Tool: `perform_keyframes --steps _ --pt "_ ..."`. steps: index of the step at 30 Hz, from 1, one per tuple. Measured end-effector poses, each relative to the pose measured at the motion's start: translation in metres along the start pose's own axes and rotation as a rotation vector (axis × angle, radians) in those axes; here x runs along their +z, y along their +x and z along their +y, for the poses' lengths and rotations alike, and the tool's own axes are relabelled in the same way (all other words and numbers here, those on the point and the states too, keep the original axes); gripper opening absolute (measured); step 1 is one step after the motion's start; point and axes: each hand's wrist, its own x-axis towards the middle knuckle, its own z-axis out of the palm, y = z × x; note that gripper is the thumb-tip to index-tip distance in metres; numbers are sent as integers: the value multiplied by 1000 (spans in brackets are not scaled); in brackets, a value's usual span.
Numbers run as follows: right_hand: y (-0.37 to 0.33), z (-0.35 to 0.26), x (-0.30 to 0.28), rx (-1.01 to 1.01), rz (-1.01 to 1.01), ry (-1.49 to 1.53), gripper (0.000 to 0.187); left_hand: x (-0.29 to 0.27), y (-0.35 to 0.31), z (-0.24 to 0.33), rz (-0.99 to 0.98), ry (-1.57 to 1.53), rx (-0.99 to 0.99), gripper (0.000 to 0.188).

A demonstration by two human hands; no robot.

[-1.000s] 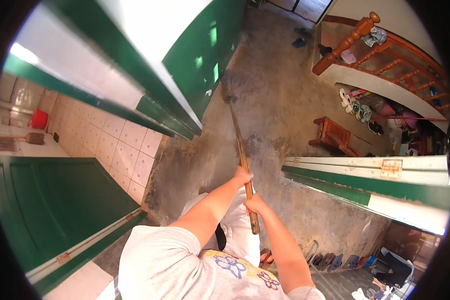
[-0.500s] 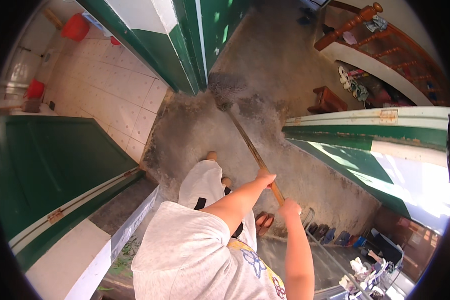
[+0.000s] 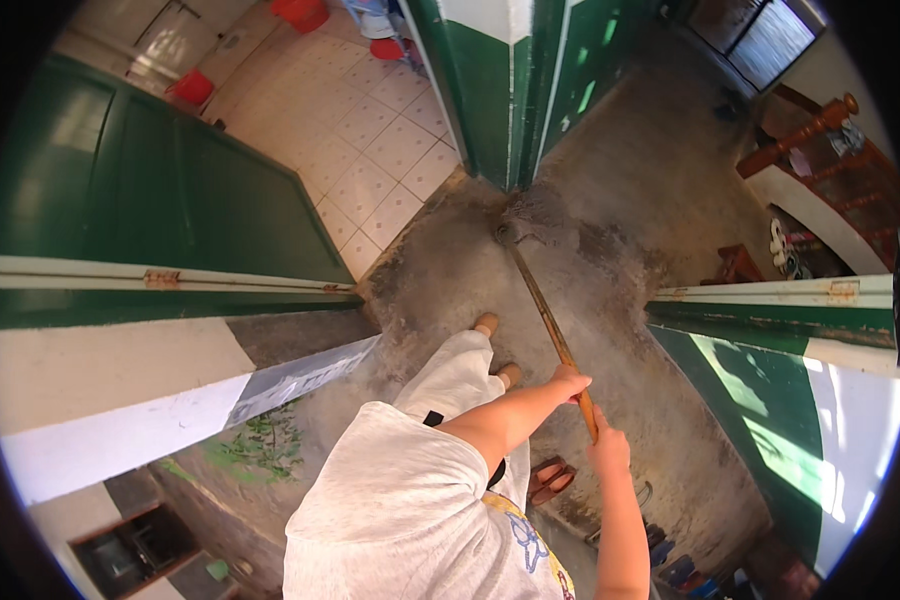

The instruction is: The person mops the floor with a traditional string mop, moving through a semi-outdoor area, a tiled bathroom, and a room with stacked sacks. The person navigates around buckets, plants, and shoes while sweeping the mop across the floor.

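Note:
A long-handled mop (image 3: 542, 306) slants across the bare concrete floor. Its dark, stringy head (image 3: 536, 212) lies spread just below the corner of a green and white wall. My left hand (image 3: 571, 383) is wrapped round the wooden handle a little below its top. Closer to me, my right hand (image 3: 610, 451) closes round the handle's upper end. Darker patches (image 3: 602, 240) mark the floor beside the mop head; whether they are wet I cannot tell.
A green door (image 3: 170, 180) stands at the left beside a tiled room (image 3: 370, 150) with red buckets (image 3: 192, 87). Another green door panel (image 3: 760, 400) is at the right. Brown shoes (image 3: 550, 480) lie near my feet, and a wooden stair railing (image 3: 800, 140) rises far right.
My view has turned and shifted, so the wall corner and tiled room appear farther right. Both hands keep their hold on the mop, whose head remains on the floor near the corner.

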Motion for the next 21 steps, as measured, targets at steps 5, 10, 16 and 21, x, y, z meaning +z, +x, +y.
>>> perform_keyframes --steps 5,10,16,21 --pt "26 -56 22 -124 -56 -102 75 -80 25 -26 60 -107 -20 29" --pt "71 -141 36 -220 -66 -104 76 -173 45 -17 198 -142 -34 31" --pt "110 -281 30 -216 -89 -58 75 -314 60 22 221 -102 43 37" --pt "156 -393 -2 -295 -70 -16 74 -410 70 75 363 -242 116 44"
